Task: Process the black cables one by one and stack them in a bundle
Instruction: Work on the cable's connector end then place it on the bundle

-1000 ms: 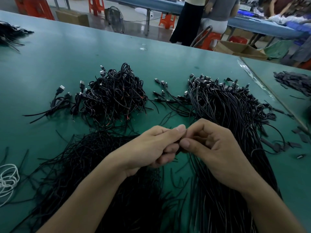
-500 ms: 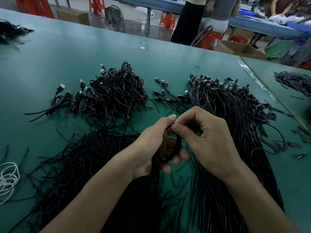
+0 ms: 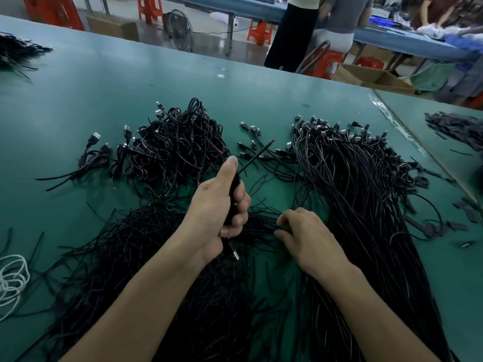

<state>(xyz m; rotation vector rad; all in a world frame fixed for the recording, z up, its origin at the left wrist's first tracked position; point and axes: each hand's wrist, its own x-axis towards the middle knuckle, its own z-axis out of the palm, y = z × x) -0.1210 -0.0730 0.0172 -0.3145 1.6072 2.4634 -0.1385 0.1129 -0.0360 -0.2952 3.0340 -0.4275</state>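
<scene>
My left hand [image 3: 219, 205] grips a folded black cable [image 3: 235, 188] upright above the table; its stripped tail points up to the right and its USB plug [image 3: 234, 253] hangs below my palm. My right hand [image 3: 303, 236] lies lower on the right, and its fingertips pinch thin black strands at the edge of the near loose heap [image 3: 146, 257]. A pile of coiled cables [image 3: 177, 150] lies beyond my left hand. A long bundle of straight cables [image 3: 366, 205] with plugs at its far end runs down the right side.
The green table [image 3: 130, 84] stretches far back. A white cord [image 3: 13, 280] lies at the left edge. Black sleeve pieces [image 3: 457, 129] lie on the right. More cables [image 3: 15, 50] lie far left. People stand at another table behind.
My hands have parted. The left hand now holds the folded cable alone and has lifted it, while the right hand dropped down to the loose strands.
</scene>
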